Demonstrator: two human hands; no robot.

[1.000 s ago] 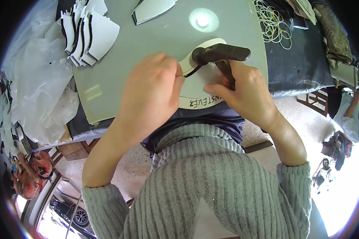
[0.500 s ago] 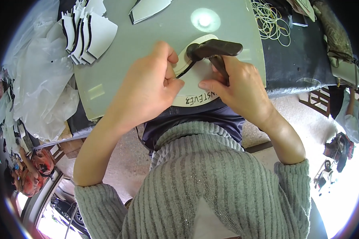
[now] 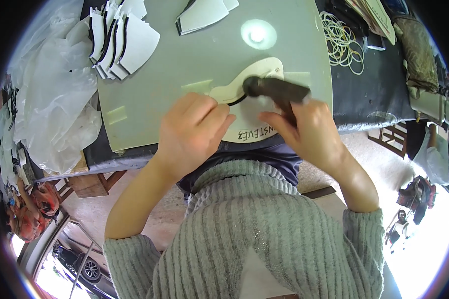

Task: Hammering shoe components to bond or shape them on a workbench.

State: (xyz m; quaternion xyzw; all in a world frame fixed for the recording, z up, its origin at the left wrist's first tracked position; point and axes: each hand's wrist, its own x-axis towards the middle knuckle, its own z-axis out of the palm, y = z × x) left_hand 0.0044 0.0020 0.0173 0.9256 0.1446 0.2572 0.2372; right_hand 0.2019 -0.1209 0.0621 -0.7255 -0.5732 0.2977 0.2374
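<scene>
In the head view, both hands had shifted slightly rightward since the earlier frame: the left hand (image 3: 192,132) pressed the cream template (image 3: 249,107), the right hand (image 3: 304,132) gripped the dark tool (image 3: 277,89) above it, mid-pressing, with steady pressure judged next.

We see bare green mat (image 3: 184,65) open beyond the hands; stacked white cut pieces (image 3: 119,40) and rubber bands (image 3: 341,42) crowd its far corners.
</scene>
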